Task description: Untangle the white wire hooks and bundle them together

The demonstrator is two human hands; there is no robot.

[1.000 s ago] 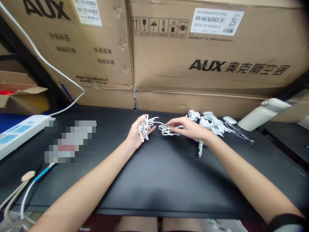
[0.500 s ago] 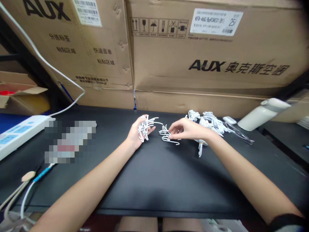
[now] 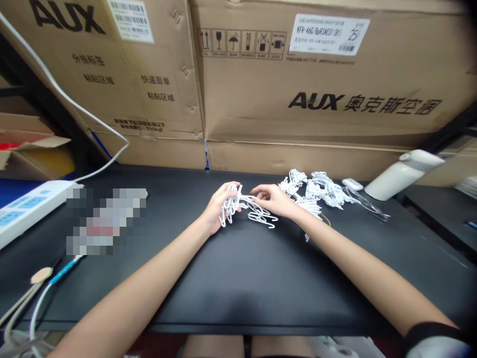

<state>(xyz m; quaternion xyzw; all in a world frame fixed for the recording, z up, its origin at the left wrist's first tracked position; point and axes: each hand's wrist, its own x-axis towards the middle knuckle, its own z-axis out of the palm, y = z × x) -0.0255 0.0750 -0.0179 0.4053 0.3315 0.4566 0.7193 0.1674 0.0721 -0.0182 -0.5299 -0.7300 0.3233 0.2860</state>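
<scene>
Black tabletop [image 3: 242, 288]: right hand [image 3: 275, 199], grip unclear, now nearer left hand [image 3: 215, 211] clutching white hooks [image 3: 229, 209].

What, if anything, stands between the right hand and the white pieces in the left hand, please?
Nothing visible does: the right hand is close to the ends of the white pieces in the left hand; whether they touch is unclear.

Single head-worn view, facing forward and down, close above black table [image 3: 242, 283], toward cardboard boxes [image 3: 246, 99]
</scene>
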